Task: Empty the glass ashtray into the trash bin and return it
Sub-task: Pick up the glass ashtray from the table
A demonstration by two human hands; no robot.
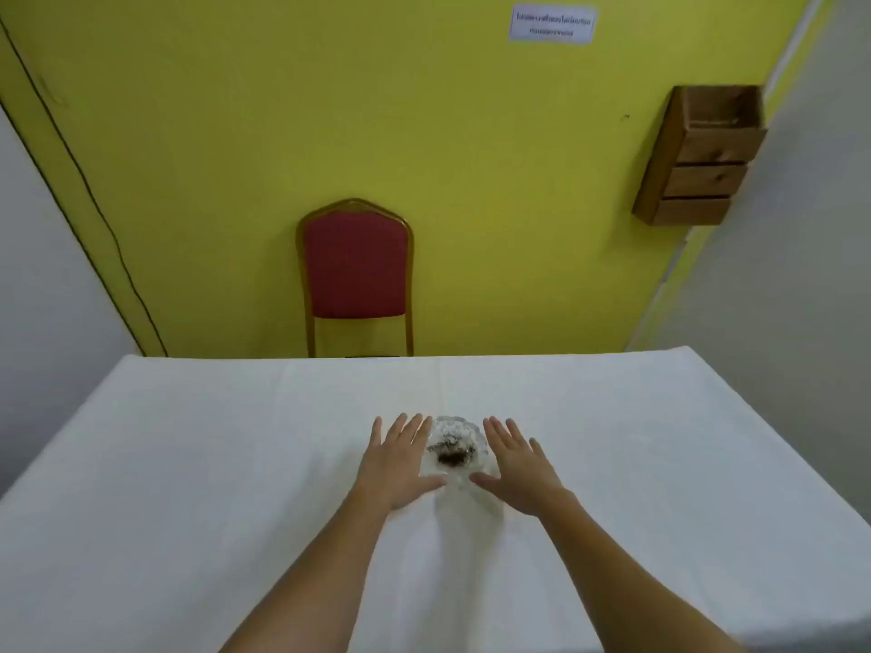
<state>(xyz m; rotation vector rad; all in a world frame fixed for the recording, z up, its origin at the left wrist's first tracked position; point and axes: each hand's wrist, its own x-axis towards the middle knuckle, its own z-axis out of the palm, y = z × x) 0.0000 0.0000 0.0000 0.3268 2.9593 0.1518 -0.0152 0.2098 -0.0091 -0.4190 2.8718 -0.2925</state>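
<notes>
A clear glass ashtray (455, 449) with dark ash in its middle sits on the white tablecloth near the table's centre. My left hand (400, 464) lies just left of it, fingers spread and palm down, its thumb reaching toward the ashtray's near rim. My right hand (516, 468) mirrors it on the right side, also spread, thumb pointing in at the rim. Neither hand grips the ashtray. No trash bin is in view.
The table (188, 464) is covered in white cloth and runs to a far edge. Behind it stands a red padded chair (356, 271) against a yellow wall. A wooden box shelf (702, 157) hangs on the wall at upper right.
</notes>
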